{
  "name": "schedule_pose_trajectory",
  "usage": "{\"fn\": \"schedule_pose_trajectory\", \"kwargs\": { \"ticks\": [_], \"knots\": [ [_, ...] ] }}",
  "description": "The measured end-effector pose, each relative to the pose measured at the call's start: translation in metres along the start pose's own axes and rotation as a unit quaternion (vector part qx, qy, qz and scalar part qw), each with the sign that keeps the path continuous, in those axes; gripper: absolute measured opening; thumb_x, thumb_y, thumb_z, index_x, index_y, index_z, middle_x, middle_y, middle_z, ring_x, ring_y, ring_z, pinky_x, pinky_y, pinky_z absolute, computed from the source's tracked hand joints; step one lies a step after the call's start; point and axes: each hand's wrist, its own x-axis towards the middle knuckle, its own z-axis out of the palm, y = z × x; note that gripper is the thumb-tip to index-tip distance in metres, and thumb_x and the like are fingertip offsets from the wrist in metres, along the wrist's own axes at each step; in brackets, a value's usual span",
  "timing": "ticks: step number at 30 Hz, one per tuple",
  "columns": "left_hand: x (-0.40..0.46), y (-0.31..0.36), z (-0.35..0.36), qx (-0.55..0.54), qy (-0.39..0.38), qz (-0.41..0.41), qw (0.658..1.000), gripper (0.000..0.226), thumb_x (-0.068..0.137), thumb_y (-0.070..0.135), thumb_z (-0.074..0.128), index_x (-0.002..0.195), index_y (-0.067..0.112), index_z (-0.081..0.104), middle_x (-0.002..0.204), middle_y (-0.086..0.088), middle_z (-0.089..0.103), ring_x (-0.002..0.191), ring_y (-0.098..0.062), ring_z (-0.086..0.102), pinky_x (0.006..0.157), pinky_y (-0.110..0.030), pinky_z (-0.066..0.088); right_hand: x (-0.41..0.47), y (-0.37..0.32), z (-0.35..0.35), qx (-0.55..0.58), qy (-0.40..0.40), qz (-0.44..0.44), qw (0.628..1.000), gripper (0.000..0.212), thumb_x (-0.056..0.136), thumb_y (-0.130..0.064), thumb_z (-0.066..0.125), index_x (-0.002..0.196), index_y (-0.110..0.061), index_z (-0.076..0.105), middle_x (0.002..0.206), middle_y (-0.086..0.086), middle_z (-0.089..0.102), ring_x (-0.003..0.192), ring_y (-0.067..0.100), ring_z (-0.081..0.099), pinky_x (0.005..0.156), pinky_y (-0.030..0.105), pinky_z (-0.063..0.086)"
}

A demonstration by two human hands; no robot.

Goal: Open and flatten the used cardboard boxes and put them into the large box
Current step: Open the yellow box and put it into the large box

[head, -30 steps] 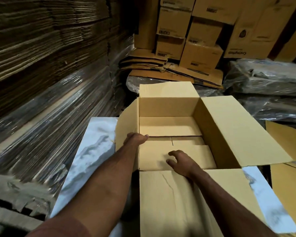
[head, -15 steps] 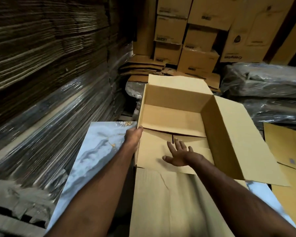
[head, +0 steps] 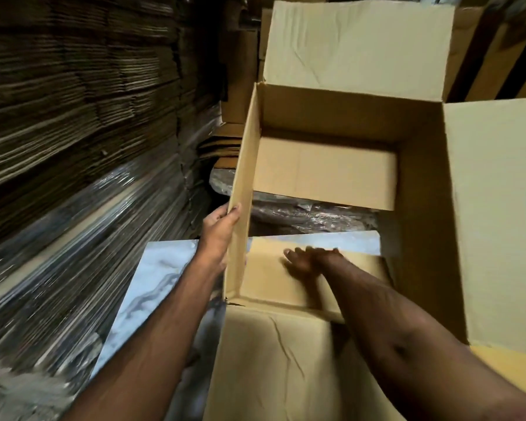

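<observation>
Now the box (head: 413,183) bottom has opened since a moment ago; my left hand (head: 217,229) grips its wall, right hand (head: 308,259), fingers straight, presses a flap (head: 268,278) — flattening can follow

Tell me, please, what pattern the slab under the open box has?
The slab is white with grey marble-like veining, seen in the head view.

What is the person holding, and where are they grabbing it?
The left hand grips the cardboard box by its left wall's top edge. The right hand only presses a bottom flap.

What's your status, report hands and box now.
Left hand grips box wall. Right hand flat on bottom flap. Bottom open. Nothing blocking.
</observation>
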Motion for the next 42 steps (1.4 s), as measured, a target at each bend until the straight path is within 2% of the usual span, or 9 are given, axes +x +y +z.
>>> {"fn": "schedule_pose_trajectory", "kwargs": {
  "ticks": [3, 8, 10, 14, 17, 22, 27, 38, 42],
  "knots": [
    [-0.003, 0.017, 0.005, -0.010, 0.008, -0.003, 1.000, 0.026, 0.095, 0.023, 0.065, 0.116, 0.010, 0.070, 0.102, -0.013, 0.074, 0.095, -0.029, 0.069, 0.094, -0.049, 0.054, -0.005, 0.008, -0.011, -0.022, -0.032, -0.069, 0.997, 0.072, 0.101, -0.063, 0.026, 0.135, -0.007, 0.056, 0.144, 0.012, 0.053, 0.132, 0.028, 0.047, 0.099, 0.035, 0.033],
    [-0.005, 0.026, 0.017, 0.029, -0.010, 0.019, 0.999, 0.013, 0.094, 0.021, 0.064, 0.102, 0.019, 0.075, 0.096, -0.008, 0.075, 0.090, -0.026, 0.068, 0.092, -0.051, 0.053, -0.010, -0.016, -0.030, -0.073, 0.503, -0.217, 0.833, 0.026, 0.090, -0.031, 0.045, 0.100, -0.011, 0.059, 0.101, 0.017, 0.062, 0.095, 0.037, 0.060, 0.083, 0.044, 0.044],
    [-0.007, 0.026, 0.019, 0.039, -0.027, 0.019, 0.999, 0.017, 0.093, 0.023, 0.065, 0.106, 0.017, 0.074, 0.100, -0.011, 0.075, 0.092, -0.028, 0.067, 0.093, -0.053, 0.052, -0.011, -0.025, -0.046, -0.022, 0.617, -0.220, 0.756, 0.043, 0.085, -0.036, 0.048, 0.120, -0.012, 0.057, 0.125, 0.019, 0.052, 0.116, 0.036, 0.051, 0.097, 0.050, 0.034],
    [-0.012, 0.030, 0.012, 0.035, -0.012, -0.007, 0.999, 0.021, 0.097, 0.020, 0.061, 0.114, 0.012, 0.070, 0.094, -0.010, 0.074, 0.081, -0.024, 0.069, 0.081, -0.042, 0.057, 0.028, 0.017, -0.067, -0.044, 0.351, -0.051, 0.934, 0.076, 0.095, -0.060, 0.036, 0.157, -0.020, 0.018, 0.165, 0.012, 0.009, 0.150, 0.034, 0.015, 0.119, 0.055, 0.013],
    [-0.011, 0.031, 0.013, 0.007, 0.017, -0.012, 1.000, 0.015, 0.098, 0.019, 0.059, 0.104, 0.013, 0.070, 0.095, -0.015, 0.070, 0.084, -0.028, 0.065, 0.084, -0.049, 0.056, 0.039, 0.044, -0.056, -0.050, 0.079, -0.024, 0.995, 0.074, 0.094, -0.066, 0.042, 0.148, -0.016, 0.041, 0.157, 0.009, 0.037, 0.141, 0.031, 0.038, 0.114, 0.049, 0.033],
    [0.015, 0.025, 0.029, -0.034, 0.122, -0.013, 0.992, 0.009, 0.095, 0.020, 0.061, 0.092, 0.012, 0.066, 0.098, -0.014, 0.067, 0.091, -0.028, 0.062, 0.096, -0.054, 0.052, 0.022, 0.018, -0.052, 0.085, 0.255, -0.157, 0.950, 0.045, 0.098, -0.042, 0.052, 0.130, -0.011, 0.059, 0.131, 0.014, 0.063, 0.121, 0.032, 0.057, 0.097, 0.037, 0.047],
    [0.044, 0.022, 0.029, -0.033, 0.237, -0.050, 0.970, 0.036, 0.098, 0.025, 0.053, 0.130, 0.007, 0.054, 0.127, -0.016, 0.060, 0.108, -0.033, 0.058, 0.098, -0.043, 0.048, -0.021, -0.021, -0.074, 0.163, 0.294, -0.309, 0.890, 0.021, 0.097, -0.022, 0.058, 0.104, -0.005, 0.068, 0.103, 0.013, 0.071, 0.096, 0.028, 0.066, 0.080, 0.032, 0.047],
    [0.038, -0.001, 0.030, -0.100, 0.324, -0.165, 0.926, 0.055, 0.097, 0.015, 0.043, 0.149, 0.009, 0.028, 0.155, -0.019, 0.029, 0.139, -0.038, 0.035, 0.115, -0.041, 0.030, -0.073, -0.058, -0.078, 0.316, 0.288, -0.322, 0.845, 0.088, 0.096, -0.019, 0.061, 0.157, -0.033, 0.000, 0.115, 0.010, 0.068, 0.099, 0.024, 0.066, 0.094, 0.040, 0.052],
    [0.049, -0.027, 0.038, -0.097, 0.302, -0.202, 0.927, 0.066, 0.081, 0.019, 0.045, 0.144, 0.012, 0.027, 0.150, -0.022, 0.033, 0.133, -0.047, 0.039, 0.109, -0.062, 0.034, -0.072, -0.063, -0.086, 0.331, 0.294, -0.266, 0.856, 0.075, 0.095, -0.024, 0.065, 0.156, -0.024, 0.021, 0.137, 0.004, 0.056, 0.119, 0.026, 0.059, 0.099, 0.031, 0.047]
  ]
}}
